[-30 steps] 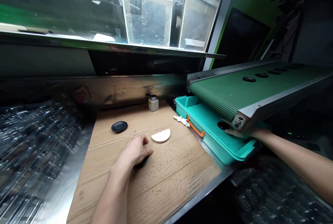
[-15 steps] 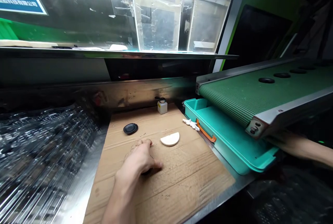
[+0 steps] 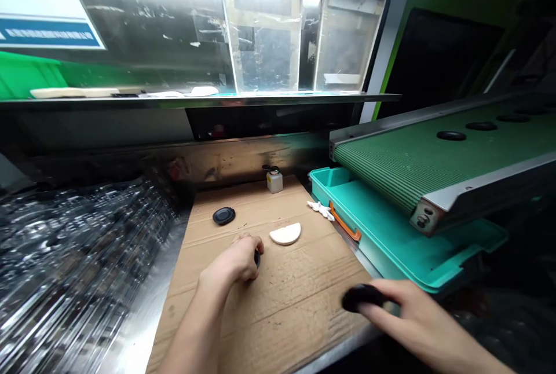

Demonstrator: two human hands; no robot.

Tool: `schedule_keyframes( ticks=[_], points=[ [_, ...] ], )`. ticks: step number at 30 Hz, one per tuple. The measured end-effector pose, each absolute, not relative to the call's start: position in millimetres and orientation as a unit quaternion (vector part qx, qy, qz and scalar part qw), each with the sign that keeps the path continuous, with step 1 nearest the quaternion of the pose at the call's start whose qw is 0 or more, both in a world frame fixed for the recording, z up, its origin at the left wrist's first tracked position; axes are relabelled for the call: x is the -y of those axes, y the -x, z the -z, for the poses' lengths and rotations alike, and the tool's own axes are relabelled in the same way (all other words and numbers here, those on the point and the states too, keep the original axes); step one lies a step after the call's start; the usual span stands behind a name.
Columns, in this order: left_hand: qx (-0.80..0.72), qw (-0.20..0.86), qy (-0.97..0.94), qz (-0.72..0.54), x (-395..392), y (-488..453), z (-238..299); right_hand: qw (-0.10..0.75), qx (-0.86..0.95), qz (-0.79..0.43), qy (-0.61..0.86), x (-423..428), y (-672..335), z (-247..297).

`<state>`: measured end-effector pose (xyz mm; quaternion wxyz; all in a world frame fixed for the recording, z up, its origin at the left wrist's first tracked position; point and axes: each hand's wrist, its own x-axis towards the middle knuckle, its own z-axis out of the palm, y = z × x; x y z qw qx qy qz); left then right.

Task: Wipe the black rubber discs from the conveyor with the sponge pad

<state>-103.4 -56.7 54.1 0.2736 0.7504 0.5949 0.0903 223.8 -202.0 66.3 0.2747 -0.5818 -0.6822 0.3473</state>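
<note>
My left hand (image 3: 238, 259) is closed around a black disc-shaped part (image 3: 257, 258) just over the cardboard sheet (image 3: 299, 299), and the fingers hide most of it. In my right hand (image 3: 397, 304), thumb and fingers pinch a second black round part (image 3: 362, 297) above the sheet's right edge; motion blurs it. Another black round part (image 3: 223, 216) lies flat on the cardboard beyond my left hand. A white half-round pad (image 3: 285, 234) rests ahead of the left fingertips.
A small white bottle (image 3: 274, 180) stands at the sheet's far edge. White scraps (image 3: 320, 210) lie beside a teal bin (image 3: 369, 223). Above the bin, a green conveyor belt (image 3: 403, 171) carries several black parts. Shiny clear plastic pieces (image 3: 87, 270) pile up at left.
My right hand has come from under the conveyor to the cardboard's right side, holding a black part. My left fingers have closed on the other black part. The view has shifted slightly.
</note>
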Motion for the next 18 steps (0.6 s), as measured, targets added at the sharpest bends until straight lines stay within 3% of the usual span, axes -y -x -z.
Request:
schedule_keyframes(
  ticks=[3, 5, 8, 11, 14, 18],
  points=[
    [-0.616, 0.259, -0.738, -0.096, 56, 117, -64, 0.304, 0.677, -0.425, 0.518, 146, -169, -61],
    [-0.6, 0.267, -0.729, -0.191, 57, 118, -74, 0.325, 0.665, -0.5, 0.451, 110, -143, -59],
    [-0.524, 0.421, -0.625, -0.398, 59, 102, -83, 0.294, 0.646, -0.603, 0.364, 66, -113, -56],
    [-0.447, 0.629, -0.472, -0.427, 55, 78, -76, 0.248, 0.662, -0.608, 0.361, 33, -95, -52],
    [-0.438, 0.676, -0.387, -0.45, 45, 64, -55, 0.235, 0.668, -0.603, 0.366, 12, -90, -47],
    [-0.367, 0.721, -0.292, -0.51, 33, 64, -32, 0.3, 0.618, -0.597, 0.414, -4, -94, -37]
  ],
)
